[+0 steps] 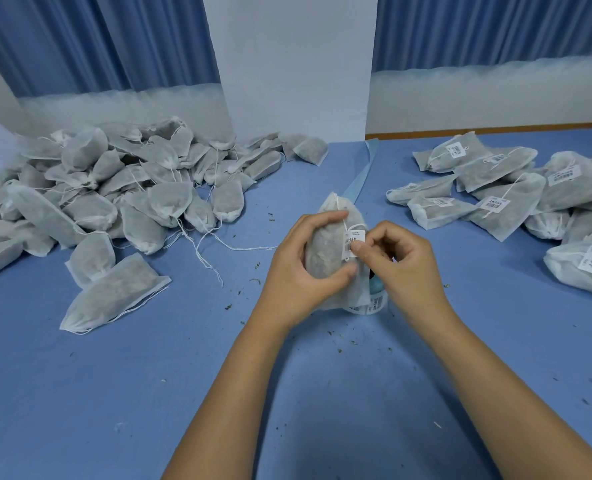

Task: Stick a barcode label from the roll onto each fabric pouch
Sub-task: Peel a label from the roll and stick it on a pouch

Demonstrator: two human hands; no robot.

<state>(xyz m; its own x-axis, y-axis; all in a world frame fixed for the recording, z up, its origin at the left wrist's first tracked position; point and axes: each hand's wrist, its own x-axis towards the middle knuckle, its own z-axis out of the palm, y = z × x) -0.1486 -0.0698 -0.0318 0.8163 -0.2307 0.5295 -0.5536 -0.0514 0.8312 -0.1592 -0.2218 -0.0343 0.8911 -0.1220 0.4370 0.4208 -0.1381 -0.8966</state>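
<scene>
My left hand [299, 268] grips a white fabric pouch [322, 252] filled with dark herbs, holding it upright above the table's middle. A white barcode label [352, 242] lies on the pouch's right side, and my right hand [396, 263] pinches its lower edge with thumb and forefinger. The label roll [370, 303], with a teal core, stands on the table right behind the pouch and is mostly hidden by it and by my right hand.
A large heap of unlabelled pouches [107, 195] with loose strings fills the left of the blue table [183, 375]. Labelled pouches [516, 195] lie piled at the right. A blue backing strip [358, 183] trails toward the white pillar [294, 64]. Herb crumbs are scattered around.
</scene>
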